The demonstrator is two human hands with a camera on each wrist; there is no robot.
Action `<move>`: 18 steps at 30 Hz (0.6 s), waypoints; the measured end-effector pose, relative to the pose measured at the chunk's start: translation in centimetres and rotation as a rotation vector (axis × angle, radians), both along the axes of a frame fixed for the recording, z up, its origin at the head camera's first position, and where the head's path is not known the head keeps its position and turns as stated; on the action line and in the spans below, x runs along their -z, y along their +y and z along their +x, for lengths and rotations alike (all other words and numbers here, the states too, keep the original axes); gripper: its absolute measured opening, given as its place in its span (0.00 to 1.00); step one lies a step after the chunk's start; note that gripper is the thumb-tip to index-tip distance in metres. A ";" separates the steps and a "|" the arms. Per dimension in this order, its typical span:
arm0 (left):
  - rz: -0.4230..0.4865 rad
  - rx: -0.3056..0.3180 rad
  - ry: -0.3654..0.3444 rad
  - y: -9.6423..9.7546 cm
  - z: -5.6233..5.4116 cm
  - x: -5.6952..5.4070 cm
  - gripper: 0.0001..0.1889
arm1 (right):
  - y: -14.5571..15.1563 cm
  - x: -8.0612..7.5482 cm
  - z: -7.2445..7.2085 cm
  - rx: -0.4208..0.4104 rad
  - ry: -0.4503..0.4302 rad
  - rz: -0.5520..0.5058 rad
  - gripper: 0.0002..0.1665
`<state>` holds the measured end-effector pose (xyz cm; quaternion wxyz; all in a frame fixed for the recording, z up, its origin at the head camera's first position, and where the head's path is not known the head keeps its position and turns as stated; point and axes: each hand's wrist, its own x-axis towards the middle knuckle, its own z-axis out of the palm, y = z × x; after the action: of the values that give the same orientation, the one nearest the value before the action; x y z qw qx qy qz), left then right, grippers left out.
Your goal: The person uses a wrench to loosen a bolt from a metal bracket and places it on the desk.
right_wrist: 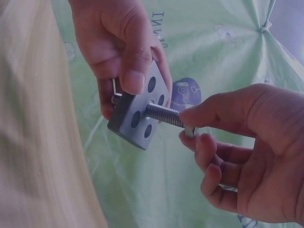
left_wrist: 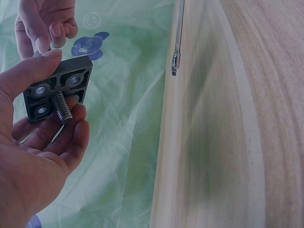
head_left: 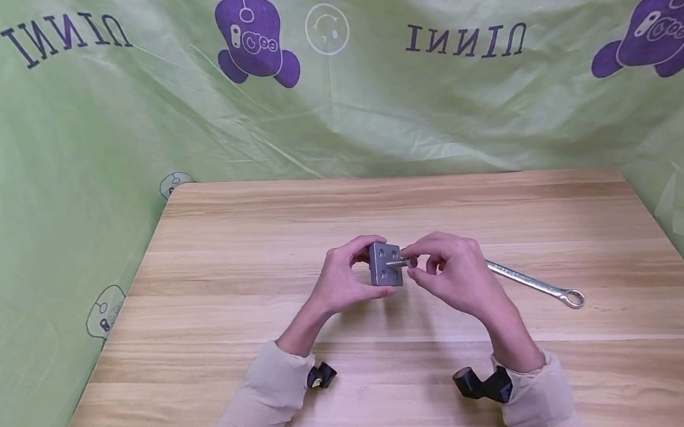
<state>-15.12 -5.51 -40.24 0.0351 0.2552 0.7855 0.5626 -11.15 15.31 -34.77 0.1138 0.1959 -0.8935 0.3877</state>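
My left hand (head_left: 343,277) grips a grey square plate (head_left: 375,266) by its edges, holding it above the table. The plate has several round holes around its middle. A threaded bolt (right_wrist: 164,114) runs through the plate's centre. Its tip sticks out on the ribbed, recessed side, where the left wrist view shows the bolt's thread (left_wrist: 62,109). At the other end, my right hand (head_left: 458,270) pinches the bolt head (right_wrist: 190,130) between thumb and index finger, with the remaining fingers curled loosely below. A length of thread shows between head and plate.
A long metal wrench (head_left: 536,283) lies on the wooden table (head_left: 244,254) to the right, its ring end nearest me and the other end hidden behind my right hand. Green printed curtain (head_left: 331,122) encloses the table's back and sides.
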 end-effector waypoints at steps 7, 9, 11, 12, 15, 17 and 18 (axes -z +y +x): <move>-0.001 0.002 -0.001 0.1 0.0 0.0 0.38 | -0.4 0.1 0.0 0.016 0.010 -0.003 0.16; 0.004 0.004 -0.003 0.1 0.0 0.0 0.38 | -0.3 0.1 0.0 0.011 0.009 0.006 0.16; 0.006 0.002 -0.003 0.1 0.0 0.0 0.38 | -0.2 0.1 0.0 0.002 -0.005 0.020 0.16; 0.004 0.002 -0.002 0.1 0.1 -0.1 0.38 | -0.1 0.0 0.0 -0.001 -0.016 0.029 0.15; -0.002 0.000 -0.002 0.1 0.1 -0.1 0.37 | 0.1 -0.2 0.0 0.006 -0.077 0.051 0.17; -0.009 -0.001 -0.002 0.1 0.2 -0.1 0.38 | 0.2 -0.3 0.0 0.029 -0.128 0.057 0.21; -0.011 -0.001 -0.002 0.1 0.2 -0.1 0.38 | 0.2 -0.4 0.0 0.044 -0.152 0.058 0.23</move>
<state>-14.96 -5.39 -40.17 0.0371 0.2539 0.7886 0.5588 -11.15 15.54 -34.38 0.0484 0.1497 -0.9145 0.3728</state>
